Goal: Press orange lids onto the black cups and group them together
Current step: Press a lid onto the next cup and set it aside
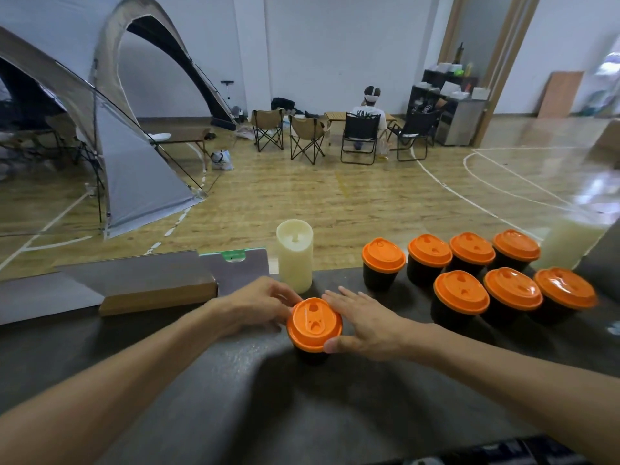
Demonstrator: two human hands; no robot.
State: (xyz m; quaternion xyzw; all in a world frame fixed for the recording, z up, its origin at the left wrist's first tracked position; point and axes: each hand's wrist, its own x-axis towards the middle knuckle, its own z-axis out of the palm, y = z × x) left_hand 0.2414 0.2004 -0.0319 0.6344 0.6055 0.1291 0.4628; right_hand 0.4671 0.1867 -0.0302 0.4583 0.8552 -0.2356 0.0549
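A black cup (310, 355) with an orange lid (314, 324) on top stands near the middle of the dark table. My left hand (255, 305) touches the lid's left rim with curled fingers. My right hand (367, 322) lies against the lid's right side, fingers straight, thumb at the lid's near edge. Several more lidded black cups (461, 297) stand grouped in two rows at the right.
A cream pillar candle (295, 256) stands just behind my hands, and a second one (570, 241) at the far right. A flat cardboard box (157, 285) lies at the left on the table (235, 397). Beyond are a tent, folding chairs and a seated person.
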